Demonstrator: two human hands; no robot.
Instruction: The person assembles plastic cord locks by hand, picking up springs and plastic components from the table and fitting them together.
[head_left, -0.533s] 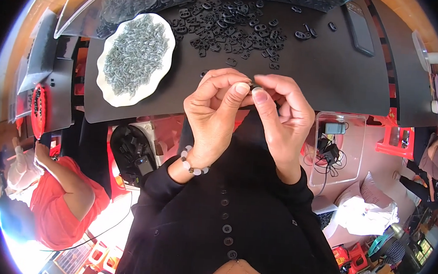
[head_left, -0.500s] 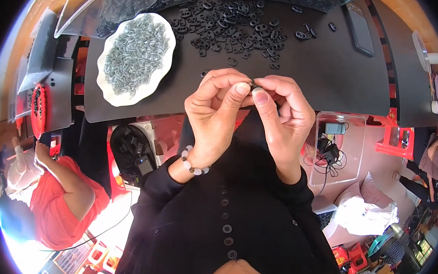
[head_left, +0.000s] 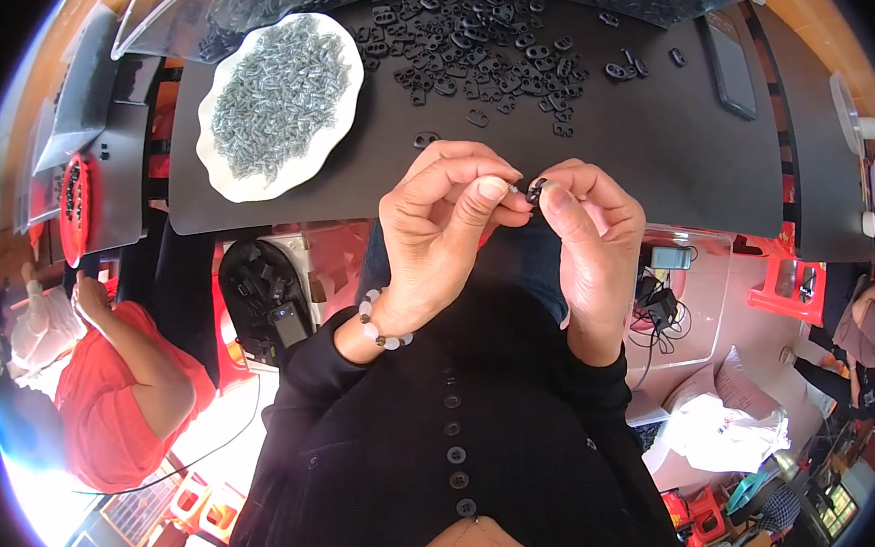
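Observation:
My right hand pinches a small black plastic cord-lock piece between thumb and fingers. Close beside it, my left hand is closed on a tiny silvery spring, its tip pointing toward the black piece. Both hands are held over the near edge of the dark table. To the left, a white scalloped plate carries a heap of small metal springs. Loose black cord-lock pieces lie scattered beyond my hands, with a single one just past my left fingers.
Clear plastic bins of black parts stand along the far side of the table. A dark phone lies at the far right. A clear box with cables sits below the right edge. A person in red is at the left.
My hands have drawn slightly apart, so the black piece and the spring now show between the fingertips. The view has shifted slightly.

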